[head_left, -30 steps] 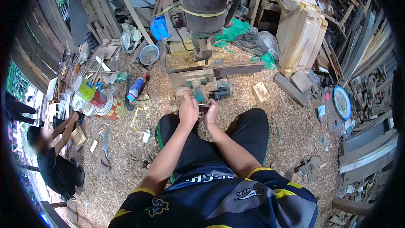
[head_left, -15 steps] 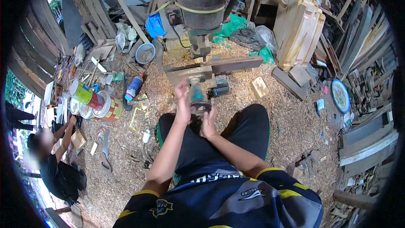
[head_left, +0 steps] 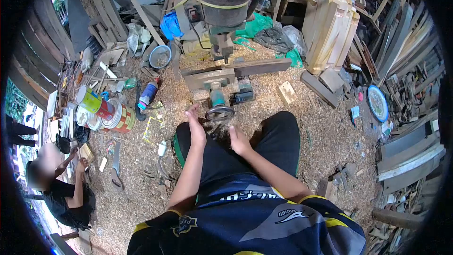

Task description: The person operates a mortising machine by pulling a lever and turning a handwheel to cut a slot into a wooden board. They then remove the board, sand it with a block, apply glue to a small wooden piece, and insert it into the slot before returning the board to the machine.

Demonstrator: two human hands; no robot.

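In front of me stands a drilling machine with a big dark motor housing (head_left: 222, 0) and a chuck with a bit (head_left: 225, 53) hanging below. Under the bit a wooden board (head_left: 264, 66) lies along the machine's vise-like clamp (head_left: 209, 79). A round handwheel (head_left: 220, 113) faces me on a teal shaft (head_left: 217, 98). My left hand (head_left: 196, 127) is just left of the wheel, fingers stretched out, holding nothing. Below and right of the wheel, my right hand (head_left: 239, 141) is raised with fingers extended, apart from the wheel and empty.
Wood shavings cover the floor. A wood block with holes (head_left: 286, 93) and dark planks (head_left: 319, 88) lie to the right, near stacked pale timbers (head_left: 330, 28). At left are paint buckets (head_left: 120, 117), a handsaw (head_left: 116, 167) and a crouching person (head_left: 66, 198) handling wood.
Both hands have drawn apart and away from the handwheel, which now shows whole. The person at left has shifted their hands over the wood piece.
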